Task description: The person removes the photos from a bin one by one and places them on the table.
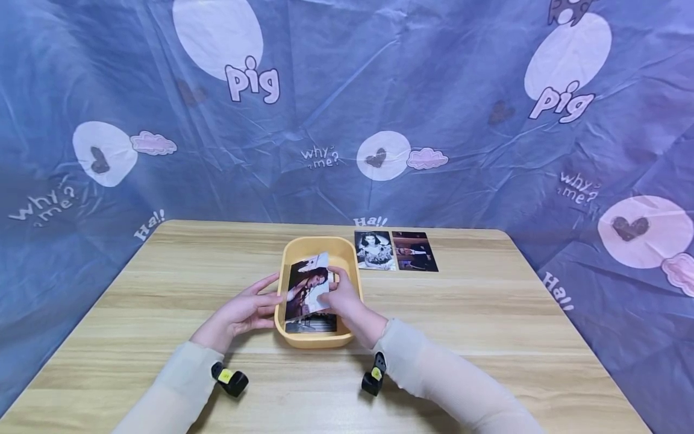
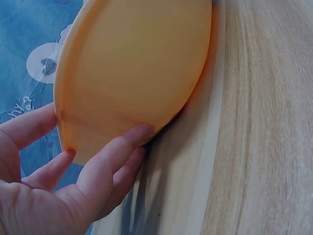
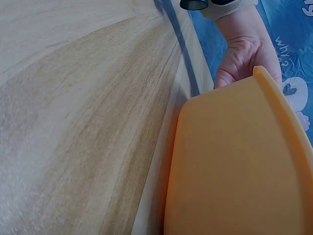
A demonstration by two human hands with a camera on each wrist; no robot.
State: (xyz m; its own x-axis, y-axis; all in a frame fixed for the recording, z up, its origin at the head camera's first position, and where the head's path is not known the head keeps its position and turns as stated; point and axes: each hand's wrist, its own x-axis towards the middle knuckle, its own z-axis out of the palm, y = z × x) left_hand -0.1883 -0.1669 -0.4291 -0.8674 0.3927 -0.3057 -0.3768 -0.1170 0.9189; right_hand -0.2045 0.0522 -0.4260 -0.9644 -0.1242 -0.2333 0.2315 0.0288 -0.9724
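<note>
A yellow plastic bin [image 1: 318,342] stands on the table. My right hand [image 1: 346,299] reaches into it and pinches a photo [image 1: 306,288] of a dark-haired person by its right edge, the thumb lying on the picture side. Beneath that photo, another darker photo [image 1: 311,325] lies in the bin. Against the bin's left outer wall, the fingers of my left hand [image 1: 246,310] rest spread and fairly straight; the left wrist view shows the fingertips [image 2: 139,131] touching the wall. In the right wrist view the bin's side [image 3: 234,161] hides my right hand.
Behind the bin to the right, a black-and-white photo [image 1: 375,250] and a dark colour photo [image 1: 414,251] lie side by side on the wooden table [image 1: 461,325]. A blue printed cloth [image 1: 336,108] hangs beyond the table's far edge.
</note>
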